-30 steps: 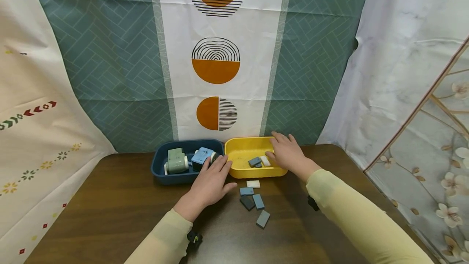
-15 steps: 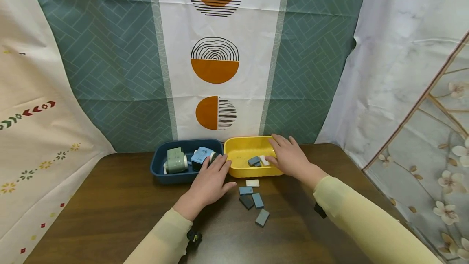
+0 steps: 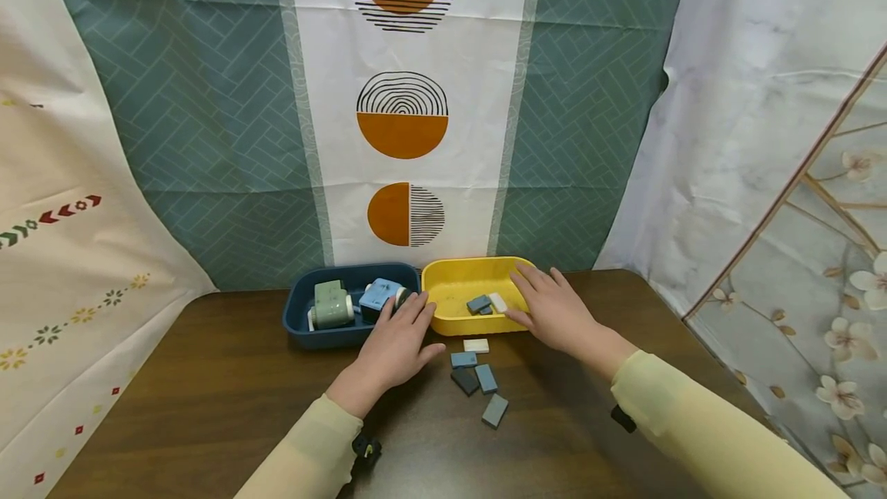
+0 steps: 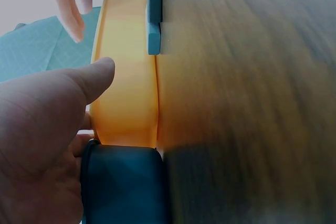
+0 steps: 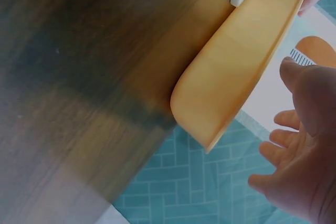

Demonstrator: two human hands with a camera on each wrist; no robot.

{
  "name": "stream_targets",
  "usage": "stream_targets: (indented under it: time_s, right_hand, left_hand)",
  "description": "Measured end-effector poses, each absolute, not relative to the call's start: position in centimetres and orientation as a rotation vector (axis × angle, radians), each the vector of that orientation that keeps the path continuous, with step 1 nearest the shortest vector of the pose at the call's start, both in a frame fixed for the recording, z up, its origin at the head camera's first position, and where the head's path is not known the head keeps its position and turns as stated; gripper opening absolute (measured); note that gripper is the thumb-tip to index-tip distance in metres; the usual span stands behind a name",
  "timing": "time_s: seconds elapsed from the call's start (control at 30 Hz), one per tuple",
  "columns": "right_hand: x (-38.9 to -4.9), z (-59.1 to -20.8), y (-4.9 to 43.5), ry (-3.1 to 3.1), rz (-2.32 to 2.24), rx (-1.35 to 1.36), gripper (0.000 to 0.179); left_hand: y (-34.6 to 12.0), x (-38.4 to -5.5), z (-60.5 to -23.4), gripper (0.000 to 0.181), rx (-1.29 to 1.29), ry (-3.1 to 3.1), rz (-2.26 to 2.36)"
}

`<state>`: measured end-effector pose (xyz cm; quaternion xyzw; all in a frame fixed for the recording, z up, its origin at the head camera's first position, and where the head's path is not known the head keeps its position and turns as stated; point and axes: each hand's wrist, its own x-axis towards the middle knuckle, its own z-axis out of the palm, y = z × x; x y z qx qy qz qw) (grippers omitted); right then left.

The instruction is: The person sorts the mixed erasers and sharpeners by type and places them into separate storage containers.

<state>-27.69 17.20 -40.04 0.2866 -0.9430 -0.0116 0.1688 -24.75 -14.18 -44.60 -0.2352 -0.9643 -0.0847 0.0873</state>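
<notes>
My left hand lies with straight fingers by the rim where the navy tray meets the yellow tray. It holds nothing. Over the yellow tray's right end, my right hand hovers with fingers loosely spread, and in the right wrist view the hand is apart from the rim. Inside the yellow tray are a white block and blue-grey blocks. On the table in front lie a white block, a blue block, a dark block and a grey block.
A green rounded object and a light blue boxy object sit in the navy tray. Both trays stand at the back edge of the brown wooden table, before a patterned curtain.
My right hand has drawn back to the right and slightly toward me, off the far part of the yellow tray. The left hand has stayed put. The blocks lie as before.
</notes>
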Motion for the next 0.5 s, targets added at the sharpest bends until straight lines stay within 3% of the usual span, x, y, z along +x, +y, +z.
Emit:
stream_targets:
  time_s: [0.5]
  right_hand:
    - [-24.4,-40.9,18.0,-2.650,0.026,0.898,0.076]
  left_hand:
    - [-14.1,-24.9,-44.9,0.080,-0.691,-2.864,-0.241]
